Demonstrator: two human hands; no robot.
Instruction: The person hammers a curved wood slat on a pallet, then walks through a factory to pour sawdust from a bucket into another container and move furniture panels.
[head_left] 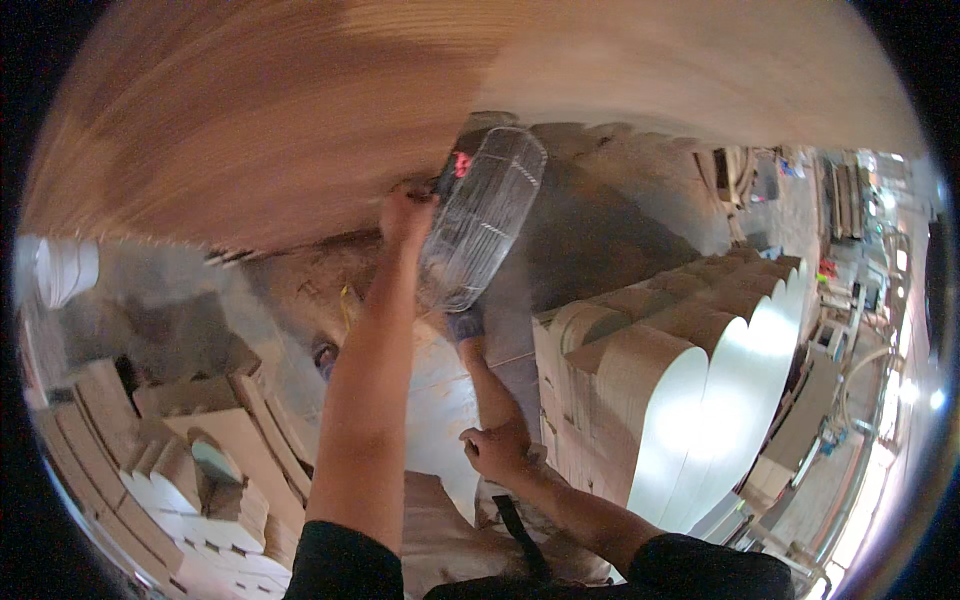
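Fingers (408, 205) of left hand (405, 215) curled over lower edge of big wooden panel (300, 110), gripping it overhead, arm stretched straight up from lower frame. Right hand (497, 450) lower down and nearer the body, fingers bent narrow into a loose fist beside a pale board (445, 410), seemingly pinching or resting on its edge; exact grip not clear. Wire fan guard (482, 220) tilted just right of left hand, its upper end with dark housing and small red light touching or close under panel. Panel filling whole upper half of view, grain running across, blurred. Stack of round-topped boards (670, 400) standing on edge at right, near right hand, curved tops lined up in rows toward the back. More cut boards (190, 450) heaped at lower left, some with arched cut-outs, well apart from both hands. White bucket (65, 268) at far left edge. Workshop floor (610, 215) dusty between the piles; benches and machines (850, 300) along far right, small and hard to read. Dark strap (520, 535) hanging at chest between the forearms.
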